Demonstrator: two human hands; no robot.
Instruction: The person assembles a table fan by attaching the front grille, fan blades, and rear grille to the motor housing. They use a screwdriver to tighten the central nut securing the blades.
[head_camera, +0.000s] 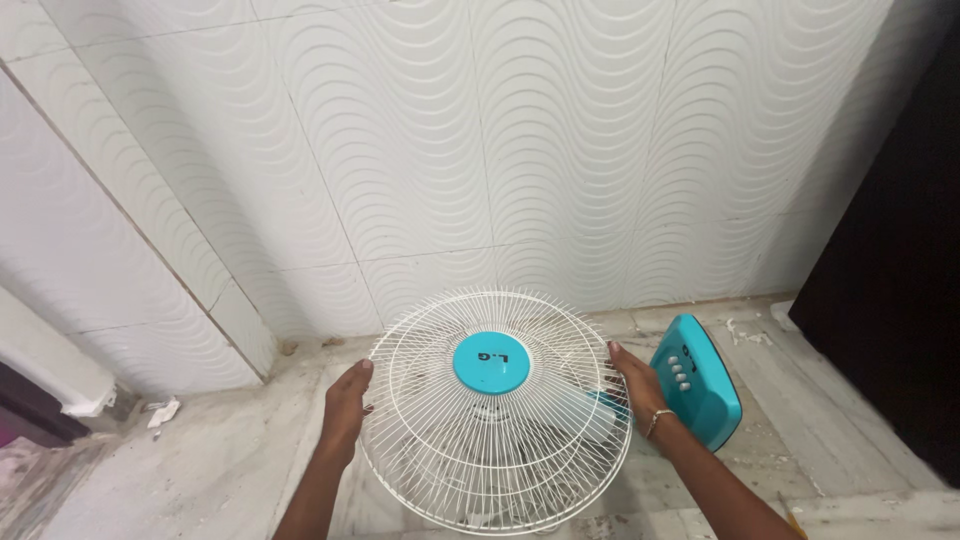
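Both forearms extend forward from the lower edge of the view, converging slightly. The left hand (347, 405) stands edge-up with palm turned inward, fingers curled and thumb uppermost. The right hand (636, 380) mirrors it, palm inward, fingers extended forward; a thin bracelet (657, 420) circles its wrist.

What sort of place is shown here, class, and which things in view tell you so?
Probably a corner of a home: wavy-patterned white wall tiles, a dusty marble floor, and a household fan's white wire guard held between both hands.
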